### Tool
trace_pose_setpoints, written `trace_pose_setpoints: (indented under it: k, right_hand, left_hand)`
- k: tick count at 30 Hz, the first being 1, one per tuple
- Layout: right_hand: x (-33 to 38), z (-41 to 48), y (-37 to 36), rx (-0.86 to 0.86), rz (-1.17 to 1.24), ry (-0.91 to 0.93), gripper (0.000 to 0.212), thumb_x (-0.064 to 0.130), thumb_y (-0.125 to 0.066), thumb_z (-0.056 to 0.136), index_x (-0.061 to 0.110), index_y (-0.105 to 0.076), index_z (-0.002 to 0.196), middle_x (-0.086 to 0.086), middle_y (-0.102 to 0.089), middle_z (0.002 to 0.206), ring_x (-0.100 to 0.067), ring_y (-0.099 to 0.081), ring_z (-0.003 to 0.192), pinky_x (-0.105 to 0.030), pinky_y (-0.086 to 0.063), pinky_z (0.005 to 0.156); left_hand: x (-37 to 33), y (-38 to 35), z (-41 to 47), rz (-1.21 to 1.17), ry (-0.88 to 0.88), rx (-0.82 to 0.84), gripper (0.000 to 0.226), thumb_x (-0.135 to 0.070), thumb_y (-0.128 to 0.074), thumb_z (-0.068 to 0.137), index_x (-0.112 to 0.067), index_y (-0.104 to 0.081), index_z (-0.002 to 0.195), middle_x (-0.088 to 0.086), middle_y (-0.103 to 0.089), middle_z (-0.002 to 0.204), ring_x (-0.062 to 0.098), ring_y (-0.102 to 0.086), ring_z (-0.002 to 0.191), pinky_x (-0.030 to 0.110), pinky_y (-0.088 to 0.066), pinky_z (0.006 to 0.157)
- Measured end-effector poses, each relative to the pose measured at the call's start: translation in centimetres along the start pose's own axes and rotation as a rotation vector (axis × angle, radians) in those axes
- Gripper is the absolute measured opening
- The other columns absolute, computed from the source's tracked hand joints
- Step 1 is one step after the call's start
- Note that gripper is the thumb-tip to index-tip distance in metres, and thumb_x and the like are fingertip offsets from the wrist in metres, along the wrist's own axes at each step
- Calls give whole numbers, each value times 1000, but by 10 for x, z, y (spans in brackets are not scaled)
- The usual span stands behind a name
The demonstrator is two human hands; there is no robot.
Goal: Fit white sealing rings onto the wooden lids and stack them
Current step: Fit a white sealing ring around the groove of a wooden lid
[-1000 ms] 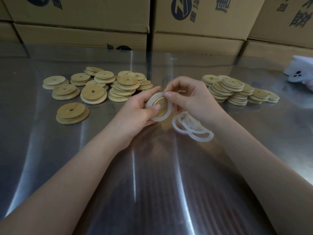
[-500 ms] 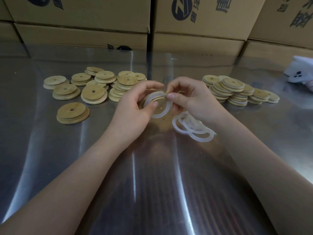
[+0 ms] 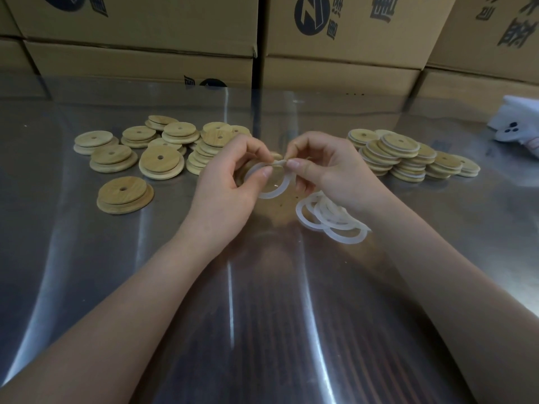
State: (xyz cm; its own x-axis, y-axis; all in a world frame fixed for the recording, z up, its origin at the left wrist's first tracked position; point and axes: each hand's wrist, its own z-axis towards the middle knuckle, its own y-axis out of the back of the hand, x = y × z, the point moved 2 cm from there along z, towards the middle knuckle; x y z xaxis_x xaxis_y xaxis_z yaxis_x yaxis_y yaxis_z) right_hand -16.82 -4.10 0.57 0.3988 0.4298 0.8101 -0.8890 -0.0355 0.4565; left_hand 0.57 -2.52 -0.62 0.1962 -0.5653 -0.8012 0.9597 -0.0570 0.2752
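- Fingers (image 3: 264, 172) busy on both sides: the left hand (image 3: 230, 182) is curled round a lid (image 3: 275, 177), thumb pressing the ring (image 3: 274, 195) against it, while the right hand (image 3: 329, 173) pinches the ring's top edge between thumb and forefinger.
- Far left, bare lids (image 3: 162, 161) lie in low, loose heaps on the counter (image 3: 262, 316), with one pair set apart nearer the person.
- Centre, lid and ring are held just above the counter, tilted toward the camera. The left hand hides most of the lid. The ring looks caught under the left thumb, but its lower arc hangs clear of the wood, so it seems only partly on.
- Just right of that, spare rings (image 3: 329, 220) lie tangled, tucked close under the right wrist.
- Further right, ringed lids (image 3: 402, 153) sit in overlapping, leaning stacks.
- Watch the pinch: if it lets go before the edge is worked round the lid, the ring will likely spring back off or roll into a twist.
- Watch the left thumb too: lift it early and the caught part could pop loose.
- That right wrist is near the spare rings, and a careless sweep would scatter them.
- Those leaning stacks could slide if the finished lid is dropped on off-centre.
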Motion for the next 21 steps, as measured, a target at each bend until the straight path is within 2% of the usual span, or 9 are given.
trace_pose_setpoints:
  k: [5,10,15,21]
  right_hand:
    - [1,0,-2,-19,-5,-1,10,5,-61,92,11,-62,85,7,-60,69,-16,-59,58,-41,-52,61]
    - [2,0,-4,-32,-3,-4,11,6,-62,92,14,-63,85,9,-62,67,-14,-59,57,-36,-52,59]
    - [3,0,-6,-44,-7,-6,10,9,-63,92,16,-63,84,10,-63,67,-13,-60,56,-29,-51,58]
    - [4,-1,-7,-76,-11,1,13,11,-65,91,21,-64,83,12,-63,69,-10,-59,57,-22,-48,56]
  left_hand:
    - [0,0,1,-36,25,-24,10,0,-61,91,-10,-58,92,-6,-62,91,6,-62,93,21,-50,84]
    - [3,0,0,-84,69,-68,6,-2,-62,91,-7,-59,91,-1,-68,111,2,-63,109,23,-51,95]
    - [5,1,1,-107,89,-91,18,0,-62,90,-16,-56,83,-4,-67,116,1,-62,109,17,-50,90]
    - [5,1,1,-139,93,-77,22,3,-60,89,-15,-54,78,1,-67,116,3,-63,108,15,-50,85]
